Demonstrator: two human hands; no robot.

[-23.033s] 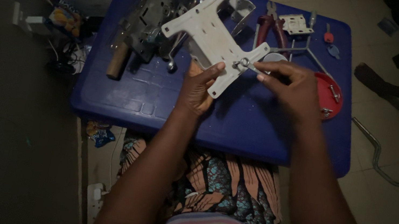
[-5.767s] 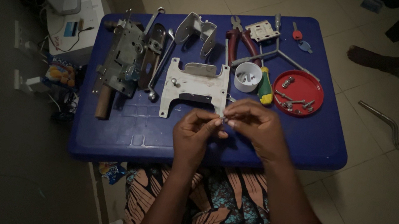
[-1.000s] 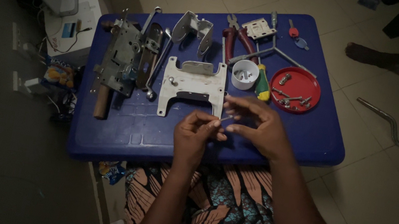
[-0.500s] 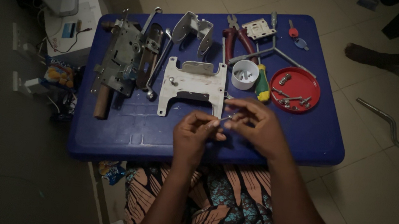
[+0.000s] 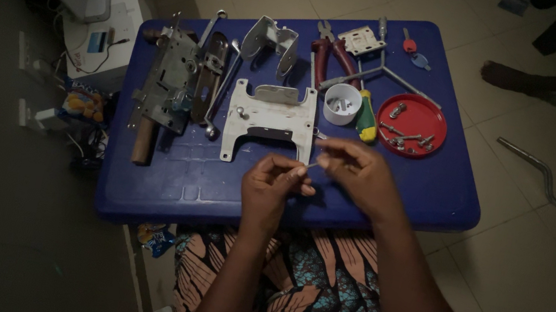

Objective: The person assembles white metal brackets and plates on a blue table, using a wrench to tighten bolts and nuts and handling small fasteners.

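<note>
Blue plastic tabletop (image 5: 158, 188) carries lock parts. Both hands meet just above its near edge: the left hand (image 5: 272, 189) and right hand (image 5: 358, 174) pinch a tiny metal piece (image 5: 312, 164) between their fingertips, too small to identify. Just beyond lies a flat grey metal plate (image 5: 271, 117), with a white cup (image 5: 341, 103), a red dish of screws (image 5: 414, 125) and a mortise lock body (image 5: 171, 80). The small piece seems mid-fitting; steady fingertip alignment comes next.

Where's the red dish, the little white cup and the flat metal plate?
red dish (image 5: 439, 113), head view, on a bare part inside its upper right.
little white cup (image 5: 341, 111), head view, on its front wall.
flat metal plate (image 5: 272, 112), head view, on its flat middle.
</note>
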